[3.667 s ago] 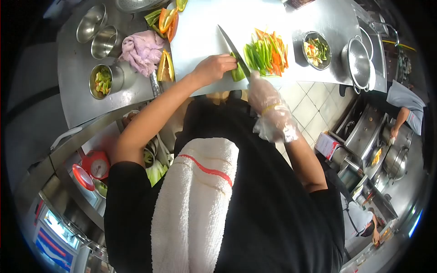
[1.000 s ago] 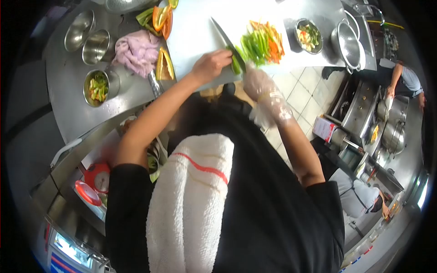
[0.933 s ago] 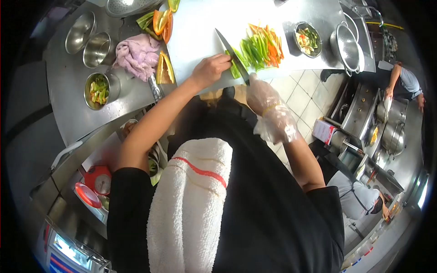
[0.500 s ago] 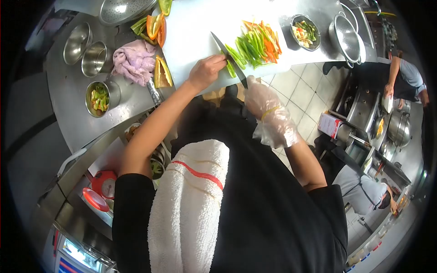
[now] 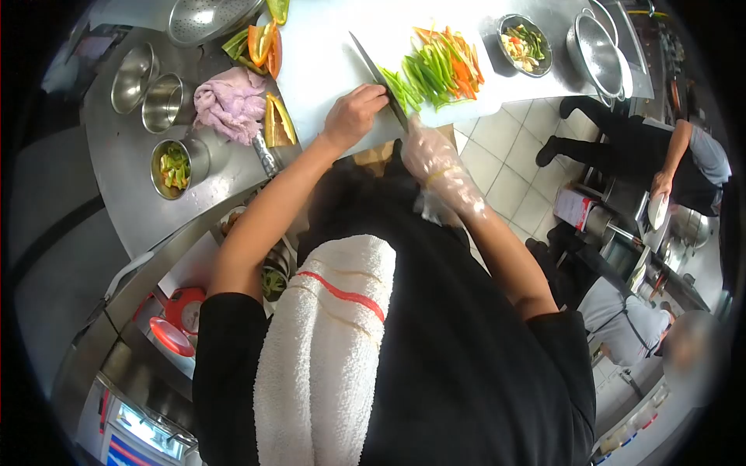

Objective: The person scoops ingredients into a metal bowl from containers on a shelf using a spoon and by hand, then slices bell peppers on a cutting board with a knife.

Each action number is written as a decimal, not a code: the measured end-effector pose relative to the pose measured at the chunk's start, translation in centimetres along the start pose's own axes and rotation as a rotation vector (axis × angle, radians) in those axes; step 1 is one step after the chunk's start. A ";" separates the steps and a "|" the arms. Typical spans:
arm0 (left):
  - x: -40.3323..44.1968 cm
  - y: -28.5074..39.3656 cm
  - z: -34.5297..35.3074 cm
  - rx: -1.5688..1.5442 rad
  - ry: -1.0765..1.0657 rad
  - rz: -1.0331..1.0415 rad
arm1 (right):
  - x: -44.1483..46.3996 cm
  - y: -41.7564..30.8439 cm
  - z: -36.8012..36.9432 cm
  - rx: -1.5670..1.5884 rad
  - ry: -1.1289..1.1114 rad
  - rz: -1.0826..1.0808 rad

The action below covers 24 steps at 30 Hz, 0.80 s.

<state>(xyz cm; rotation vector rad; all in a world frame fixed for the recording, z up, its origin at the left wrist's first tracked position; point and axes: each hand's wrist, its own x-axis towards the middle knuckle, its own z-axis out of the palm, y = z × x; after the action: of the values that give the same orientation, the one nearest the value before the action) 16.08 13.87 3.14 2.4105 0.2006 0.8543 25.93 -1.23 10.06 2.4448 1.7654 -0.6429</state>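
Note:
On the white cutting board (image 5: 326, 46), my left hand (image 5: 355, 116) has its fingers curled beside the knife blade. What it holds, if anything, is hidden. My right hand (image 5: 431, 154), in a clear plastic glove, grips the knife (image 5: 378, 76), whose blade points up and to the left. Right of the blade lie green pepper strips (image 5: 431, 74), with orange strips (image 5: 466, 68) beyond them. Orange pepper pieces (image 5: 264, 48) and a yellow-green pepper piece (image 5: 277, 122) sit by the board's left edge.
A pink cloth (image 5: 229, 103), metal bowls (image 5: 134, 78) and a cup of cut peppers (image 5: 172, 168) stand at the left. To the right are a bowl of cut vegetables (image 5: 524, 45) and a colander (image 5: 597, 53). Two people work at the far right, one holding a white plate (image 5: 657, 211).
The green piece under my left fingers has shrunk from view, and more green strips lie right of the knife. The co-worker with the plate has shifted.

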 end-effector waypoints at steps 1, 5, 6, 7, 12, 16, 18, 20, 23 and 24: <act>0.0 0.0 0.0 -0.010 0.015 0.003 | 1.0 0.7 1.7 0.003 0.097 -0.024; 0.1 0.0 0.0 0.034 0.038 0.015 | 2.2 0.3 -2.1 -0.006 0.007 0.029; 0.5 -0.1 -0.1 0.035 0.042 0.019 | 1.9 1.3 -1.0 -0.032 -0.063 -0.055; 0.3 0.0 -0.1 0.028 0.022 -0.002 | 1.3 1.5 -0.6 -0.031 -0.068 -0.057; 0.5 0.2 -0.1 -0.017 0.044 -0.037 | 1.4 0.4 1.0 0.215 0.042 0.083; 0.5 0.2 0.3 0.011 0.029 -0.011 | 1.2 2.0 -1.6 0.395 0.063 0.157; 1.1 0.3 0.9 -0.004 0.010 -0.054 | 0.9 4.2 -1.9 0.390 0.055 0.141; 2.4 0.7 2.1 -0.009 0.008 -0.060 | 1.1 6.2 -2.0 0.370 0.063 0.148; 4.9 1.4 4.2 0.011 0.074 -0.047 | 0.6 7.1 -3.8 0.342 0.150 0.104; 5.5 2.2 4.3 -0.035 0.101 -0.176 | 0.4 7.2 -4.4 0.338 0.207 0.108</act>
<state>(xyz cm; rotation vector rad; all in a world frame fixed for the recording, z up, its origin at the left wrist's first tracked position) 22.95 11.85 4.58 2.2793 0.4263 0.8907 33.92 -2.11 12.52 2.9042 1.6950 -0.7569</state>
